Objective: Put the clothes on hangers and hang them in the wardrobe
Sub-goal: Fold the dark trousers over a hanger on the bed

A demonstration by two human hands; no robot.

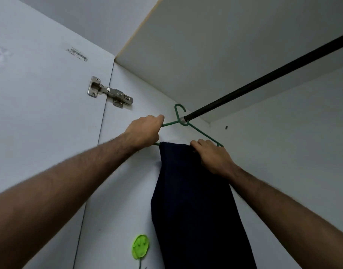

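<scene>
A green plastic hanger [200, 132] hangs by its hook over the left end of the black wardrobe rod [263, 77]. A dark navy garment [192, 200] is folded over the hanger's bottom bar and drops straight down. My left hand [144, 131] is closed around the hanger's left corner. My right hand [213, 155] grips the top right edge of the garment where it lies over the bar, just below the hanger's right arm.
The white wardrobe door [40, 113] stands open on the left with a metal hinge [110, 93]. A white shelf [225, 45] runs above the rod. A lime green stick-on hook [140, 246] sits low on the side wall.
</scene>
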